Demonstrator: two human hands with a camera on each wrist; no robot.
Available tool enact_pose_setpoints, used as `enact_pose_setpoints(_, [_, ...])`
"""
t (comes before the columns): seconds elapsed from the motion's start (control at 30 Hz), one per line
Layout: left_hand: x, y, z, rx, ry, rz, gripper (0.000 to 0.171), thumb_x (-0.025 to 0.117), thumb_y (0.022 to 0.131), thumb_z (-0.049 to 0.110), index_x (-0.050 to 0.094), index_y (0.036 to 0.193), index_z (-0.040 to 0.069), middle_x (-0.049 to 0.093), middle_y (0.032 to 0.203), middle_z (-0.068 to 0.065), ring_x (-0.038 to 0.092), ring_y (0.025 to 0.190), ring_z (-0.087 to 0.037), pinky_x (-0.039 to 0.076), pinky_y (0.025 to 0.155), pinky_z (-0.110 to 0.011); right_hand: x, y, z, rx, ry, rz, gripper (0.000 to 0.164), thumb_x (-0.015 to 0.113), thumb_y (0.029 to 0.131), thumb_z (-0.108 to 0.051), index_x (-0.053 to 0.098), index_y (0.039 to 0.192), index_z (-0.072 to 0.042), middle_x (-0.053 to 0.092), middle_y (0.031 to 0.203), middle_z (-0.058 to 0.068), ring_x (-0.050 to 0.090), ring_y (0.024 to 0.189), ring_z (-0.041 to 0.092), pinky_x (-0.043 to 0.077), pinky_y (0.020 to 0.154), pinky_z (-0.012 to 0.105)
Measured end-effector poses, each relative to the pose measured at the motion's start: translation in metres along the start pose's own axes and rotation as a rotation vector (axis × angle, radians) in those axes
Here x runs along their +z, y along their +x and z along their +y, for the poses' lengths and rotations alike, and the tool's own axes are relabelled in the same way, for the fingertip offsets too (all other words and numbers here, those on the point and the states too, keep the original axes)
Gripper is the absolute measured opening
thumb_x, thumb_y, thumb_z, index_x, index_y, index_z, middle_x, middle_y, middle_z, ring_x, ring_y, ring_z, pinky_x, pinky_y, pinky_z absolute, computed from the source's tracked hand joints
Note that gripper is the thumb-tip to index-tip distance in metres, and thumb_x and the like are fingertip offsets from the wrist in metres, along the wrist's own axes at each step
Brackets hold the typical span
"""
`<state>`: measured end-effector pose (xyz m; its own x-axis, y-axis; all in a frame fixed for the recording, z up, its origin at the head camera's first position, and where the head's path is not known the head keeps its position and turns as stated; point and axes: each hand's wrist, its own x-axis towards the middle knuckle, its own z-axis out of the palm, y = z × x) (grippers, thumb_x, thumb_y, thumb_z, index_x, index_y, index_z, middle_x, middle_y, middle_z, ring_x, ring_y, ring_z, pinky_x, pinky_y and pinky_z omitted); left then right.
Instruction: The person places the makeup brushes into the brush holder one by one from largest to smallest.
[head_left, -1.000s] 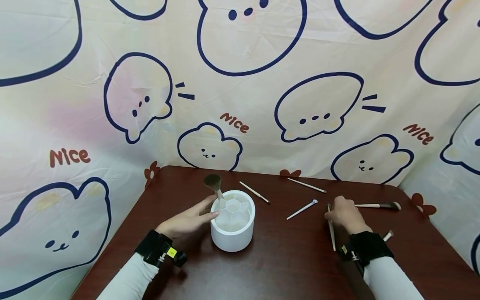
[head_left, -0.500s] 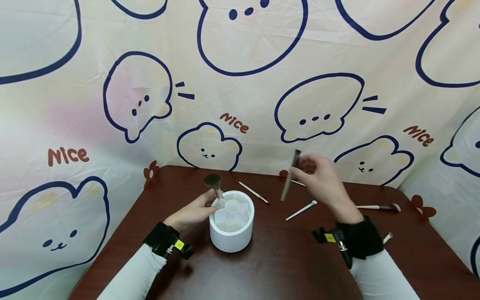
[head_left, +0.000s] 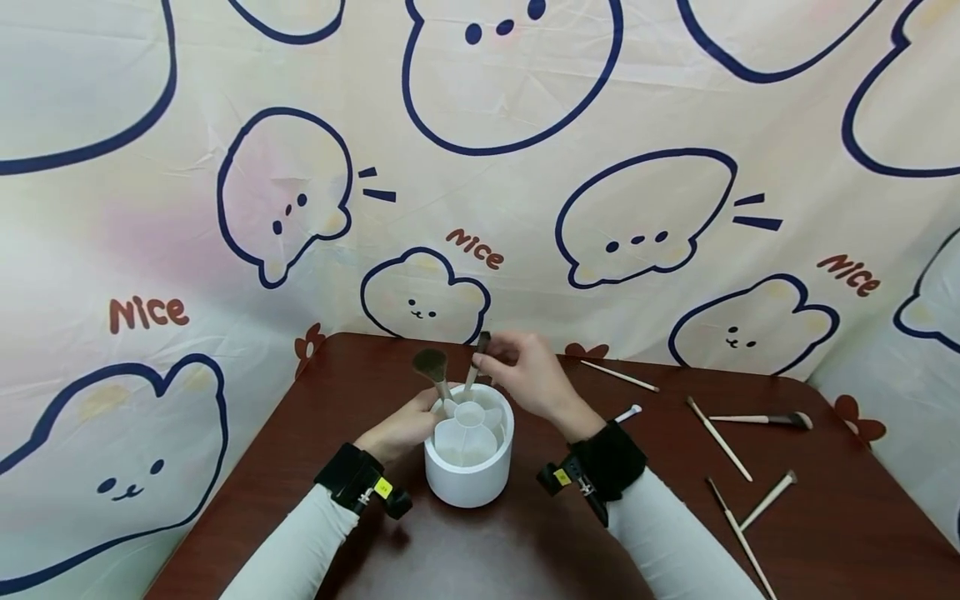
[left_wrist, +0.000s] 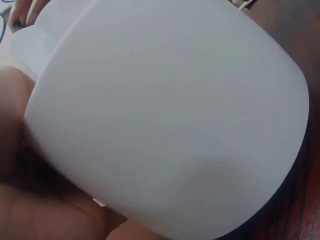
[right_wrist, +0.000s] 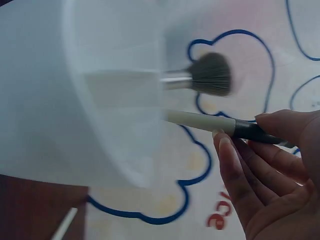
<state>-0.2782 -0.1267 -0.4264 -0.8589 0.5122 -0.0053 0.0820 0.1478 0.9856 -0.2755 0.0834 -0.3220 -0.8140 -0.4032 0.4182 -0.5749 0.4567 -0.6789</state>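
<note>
A white round makeup brush holder [head_left: 468,490] with petal-shaped compartments stands on the table. My left hand [head_left: 399,431] grips its left side, thumb at the rim; the other fingers are largely hidden in the head view. A big fluffy makeup brush [head_left: 430,364] stands in a rear left compartment, bristles up. With thumb and fingertips, my right hand [head_left: 534,379] pinches a second makeup brush [right_wrist: 200,121] near its dark upper end. That brush's pale handle points down into the back of the holder, its lower end hidden by the wall in the right wrist view.
Several brushes lie on the dark wooden table [head_left: 480,571] to the right, including a dark-tipped brush [head_left: 761,420] and two that meet near the front, one a short brush [head_left: 768,500]. A thin brush [head_left: 618,376] lies at the back. Patterned cloth [head_left: 517,208] hangs behind.
My right hand has lifted a brush from the right side of the table and carried it left to the holder, dipping its handle inside. My left hand has stayed on the holder.
</note>
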Motion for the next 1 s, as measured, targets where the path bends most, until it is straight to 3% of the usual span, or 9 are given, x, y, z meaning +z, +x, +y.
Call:
enact_pose_setpoints(0.37, [0.009, 0.014, 0.001, 0.002, 0.020, 0.088, 0.037, 0.048, 0.087, 0.001, 0.056, 0.120, 0.015, 0.059, 0.112, -0.003, 0.048, 0.104, -0.021, 0.035, 0.091, -0.046, 0.021, 0.002, 0.025, 0.083, -0.096, -0.087, 0.009, 0.069, 0.084, -0.023, 0.069, 0.091, -0.016, 0.063, 0.085, -0.006, 0.052, 0.081, 0.014, 0.049, 0.071, 0.033])
enact_pose_setpoints(0.57, [0.012, 0.007, 0.012, 0.051, 0.010, 0.097, 0.034, 0.047, 0.085, -0.004, 0.059, 0.114, 0.008, 0.062, 0.106, -0.006, 0.052, 0.101, -0.020, 0.038, 0.088, -0.043, 0.010, -0.001, 0.036, 0.097, -0.129, -0.107, 0.019, 0.068, 0.085, -0.028, 0.068, 0.098, -0.016, 0.064, 0.095, -0.002, 0.055, 0.092, 0.015, 0.048, 0.082, 0.040])
enact_pose_setpoints(0.67, [0.015, 0.000, 0.022, 0.049, 0.010, 0.115, 0.039, 0.046, 0.083, -0.007, 0.057, 0.118, 0.006, 0.062, 0.107, -0.006, 0.051, 0.102, -0.019, 0.038, 0.089, -0.043, -0.012, -0.007, 0.045, 0.068, -0.198, -0.112, 0.026, 0.066, 0.086, -0.034, 0.065, 0.104, -0.016, 0.064, 0.102, 0.002, 0.054, 0.097, 0.017, 0.045, 0.085, 0.044])
enact_pose_setpoints(0.8, [0.016, -0.006, 0.028, 0.046, 0.012, 0.133, 0.043, 0.044, 0.081, -0.008, 0.056, 0.121, 0.005, 0.062, 0.108, -0.007, 0.050, 0.104, -0.020, 0.037, 0.090, -0.044, -0.058, -0.020, 0.068, 0.063, -0.332, -0.064, 0.030, 0.061, 0.090, -0.033, 0.062, 0.110, -0.011, 0.062, 0.105, 0.008, 0.054, 0.095, 0.021, 0.044, 0.082, 0.046])
enact_pose_setpoints(1.0, [0.017, -0.011, 0.026, 0.035, 0.015, 0.128, 0.044, 0.043, 0.081, -0.008, 0.056, 0.121, 0.007, 0.062, 0.109, -0.007, 0.049, 0.105, -0.022, 0.037, 0.091, -0.048, -0.143, -0.063, 0.136, 0.310, -0.561, 0.050, 0.030, 0.050, 0.095, -0.026, 0.057, 0.114, -0.003, 0.060, 0.099, 0.016, 0.054, 0.082, 0.028, 0.044, 0.067, 0.044])
